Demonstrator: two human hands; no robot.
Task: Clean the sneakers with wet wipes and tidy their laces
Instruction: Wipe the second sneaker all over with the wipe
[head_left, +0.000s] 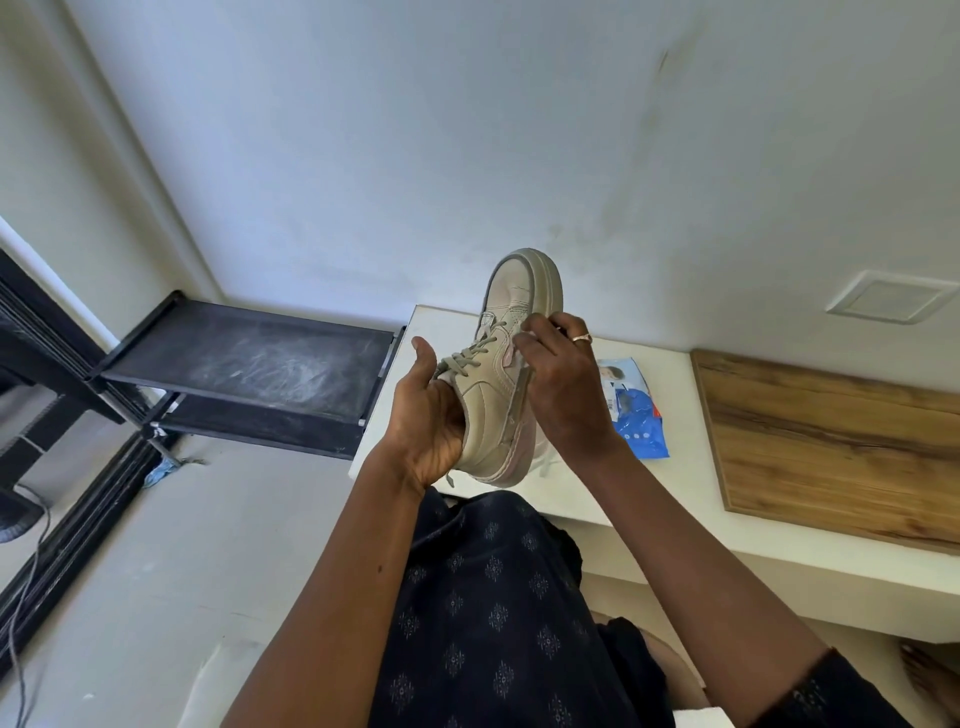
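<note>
**Sneaker held up off the table, both hands on it**

- Beige sneaker (491, 400) is in the air above the near edge of the white table (670, 483), toe pointing up and away, side and laces (470, 358) turned to the camera. My read: it's raised and tilted so the side panel and sole edge can be reached and seen.
- Left hand (431, 421) cups the heel end from below, fingers curled under it, thumb sticking up free. It acts as the support.
- Right hand (563, 384) wraps the sole side, fingertips (530, 332) bent onto the upper beside the eyelets. I can't tell if there's a wipe under them.
- Laces are threaded but loose, with ends dangling under the heel, so tidying isn't done.
- Blue wet wipes pack (636, 415) lies flat on the table just behind the right hand, within easy reach.
- Wooden board (831, 431) is on the table to the right, black shelf rack (249, 358) to the left. Neither is in play.
- I can only see one sneaker.
</note>
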